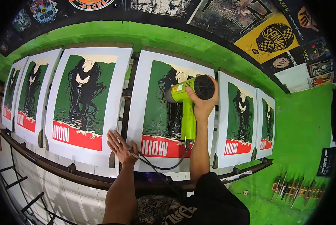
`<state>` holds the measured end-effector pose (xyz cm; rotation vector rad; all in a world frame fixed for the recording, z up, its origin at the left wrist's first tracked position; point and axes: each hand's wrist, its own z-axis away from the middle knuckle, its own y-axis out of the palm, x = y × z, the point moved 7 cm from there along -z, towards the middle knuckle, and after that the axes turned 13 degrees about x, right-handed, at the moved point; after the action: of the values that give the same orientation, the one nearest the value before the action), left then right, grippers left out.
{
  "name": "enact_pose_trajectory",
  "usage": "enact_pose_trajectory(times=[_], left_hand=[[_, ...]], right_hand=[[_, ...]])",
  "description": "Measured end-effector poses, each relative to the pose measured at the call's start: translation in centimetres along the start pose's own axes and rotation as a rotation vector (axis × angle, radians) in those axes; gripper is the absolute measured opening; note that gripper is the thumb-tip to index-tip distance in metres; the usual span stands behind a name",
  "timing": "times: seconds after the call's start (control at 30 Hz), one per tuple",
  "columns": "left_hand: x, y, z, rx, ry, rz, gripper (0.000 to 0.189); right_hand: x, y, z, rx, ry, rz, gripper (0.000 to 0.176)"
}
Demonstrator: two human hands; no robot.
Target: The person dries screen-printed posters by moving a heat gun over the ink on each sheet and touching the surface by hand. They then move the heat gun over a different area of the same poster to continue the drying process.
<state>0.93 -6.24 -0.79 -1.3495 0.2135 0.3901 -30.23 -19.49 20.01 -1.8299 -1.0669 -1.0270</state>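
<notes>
My right hand [205, 103] grips a lime-green heat gun [188, 120] around the rear of its barrel, near the round black back end. The gun's nozzle points left over a printed sheet [153, 108] with a dark long-haired figure on green and a red MOIN band. Its black cord [175, 167] loops from the handle's bottom towards my left hand [122, 149], running by the thumb and wrist. The left fingers are stretched out over the lower right corner of the neighbouring sheet [113, 112], with the thumb spread towards the middle sheet.
Matching prints [239, 112] on boards stand in a row to both sides. A dark metal rail [89, 178] runs along their front edge. Posters [275, 35] cover the back wall. Lower right, a wooden rack [295, 189] holds several thin tools against the green surface.
</notes>
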Motion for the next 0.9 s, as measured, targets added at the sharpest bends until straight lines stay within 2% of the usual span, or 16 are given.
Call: enact_pose_trajectory(times=[0.2, 0.3, 0.4, 0.47, 0.5, 0.57, 0.8, 0.9], left_hand=[[0.0, 0.0, 0.0, -0.007, 0.007, 0.003, 0.098], [0.0, -0.1, 0.0, 0.015, 0.000, -0.007, 0.099], [0.1, 0.1, 0.0, 0.015, -0.006, -0.016, 0.098], [0.2, 0.2, -0.1, 0.010, -0.006, -0.015, 0.098], [0.1, 0.1, -0.1, 0.008, -0.002, -0.018, 0.098], [0.0, 0.0, 0.0, 0.012, -0.001, -0.011, 0.098], [0.0, -0.1, 0.0, 0.014, -0.011, -0.011, 0.098], [0.1, 0.1, 0.0, 0.039, -0.022, -0.021, 0.098]], right_hand=[[-0.1, -0.3, 0.3, -0.042, -0.015, 0.080, 0.074], [-0.4, -0.8, 0.2, -0.093, -0.002, -0.028, 0.067], [0.1, -1.1, 0.2, -0.145, -0.037, 0.124, 0.068], [0.1, -1.0, 0.3, -0.097, 0.018, -0.116, 0.069], [-0.2, -1.0, 0.3, -0.095, 0.019, -0.115, 0.069], [-0.6, -1.3, 0.5, -0.144, 0.028, 0.016, 0.069], [-0.3, -0.9, 0.3, -0.149, 0.035, -0.085, 0.069], [0.1, -0.6, -0.1, -0.160, -0.003, 0.061, 0.068]])
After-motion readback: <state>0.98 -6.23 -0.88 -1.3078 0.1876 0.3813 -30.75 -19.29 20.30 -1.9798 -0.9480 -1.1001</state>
